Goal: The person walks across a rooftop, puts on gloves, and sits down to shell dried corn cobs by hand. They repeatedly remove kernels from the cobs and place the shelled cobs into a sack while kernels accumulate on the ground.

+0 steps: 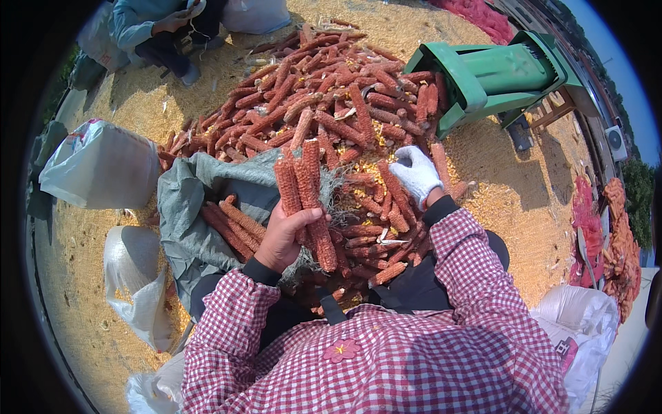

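Note:
My left hand (286,237), bare, is wrapped round several reddish-brown corn cobs (309,176) held in a bunch, stripped of their kernels. They stand nearly upright beside the mouth of a grey-green woven sack (196,214). Inside that sack lie more corn cobs (238,226). Over the pile to the right is my right hand (416,176) in a white glove, its fingers curled inward. Next to its fingertips leans a corn cob (396,190); whether the hand grips anything is hidden. The big heap of corn cobs (296,90) spreads in front of me, with yellow kernels and husk bits among them.
A green machine (510,72) stands at the far right, its near end against the heap. Yellow kernels (496,186) cover the ground. White sacks (103,165) are at the left. Another person (162,27) sits at the far left. Red net bags (593,228) lie at the right.

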{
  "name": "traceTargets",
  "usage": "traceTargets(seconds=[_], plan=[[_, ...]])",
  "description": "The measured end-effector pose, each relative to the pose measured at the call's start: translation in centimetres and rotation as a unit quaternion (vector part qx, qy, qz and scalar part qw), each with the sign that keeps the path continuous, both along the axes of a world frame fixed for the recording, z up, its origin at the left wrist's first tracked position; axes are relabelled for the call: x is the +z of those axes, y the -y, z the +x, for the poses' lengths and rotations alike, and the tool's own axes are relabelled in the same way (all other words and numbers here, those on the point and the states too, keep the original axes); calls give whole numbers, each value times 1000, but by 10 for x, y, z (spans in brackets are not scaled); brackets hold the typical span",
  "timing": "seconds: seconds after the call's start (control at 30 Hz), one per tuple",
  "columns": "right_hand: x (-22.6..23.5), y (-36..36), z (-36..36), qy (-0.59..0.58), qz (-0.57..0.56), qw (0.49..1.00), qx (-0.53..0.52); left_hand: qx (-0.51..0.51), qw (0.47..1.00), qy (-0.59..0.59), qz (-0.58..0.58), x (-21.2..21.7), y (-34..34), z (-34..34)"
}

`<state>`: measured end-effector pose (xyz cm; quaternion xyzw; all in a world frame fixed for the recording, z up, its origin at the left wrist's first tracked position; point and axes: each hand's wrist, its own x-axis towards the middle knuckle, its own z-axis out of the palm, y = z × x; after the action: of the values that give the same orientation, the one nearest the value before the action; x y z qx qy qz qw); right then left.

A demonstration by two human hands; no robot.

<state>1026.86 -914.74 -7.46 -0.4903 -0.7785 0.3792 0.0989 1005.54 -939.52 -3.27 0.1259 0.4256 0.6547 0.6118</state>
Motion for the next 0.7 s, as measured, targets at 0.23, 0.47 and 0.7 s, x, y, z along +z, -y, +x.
traceTargets(seconds=[0.23,0.47,0.7], plan=[[-10,53,-47,220,136,951,167,-5,986,136,95,-3,46,-31],[-38,45,-50,174,148,958,173,41,982,128,132,5,63,-39],[-20,6,-27,101,155,982,46,317,931,120,-136,-37,86,-89]])
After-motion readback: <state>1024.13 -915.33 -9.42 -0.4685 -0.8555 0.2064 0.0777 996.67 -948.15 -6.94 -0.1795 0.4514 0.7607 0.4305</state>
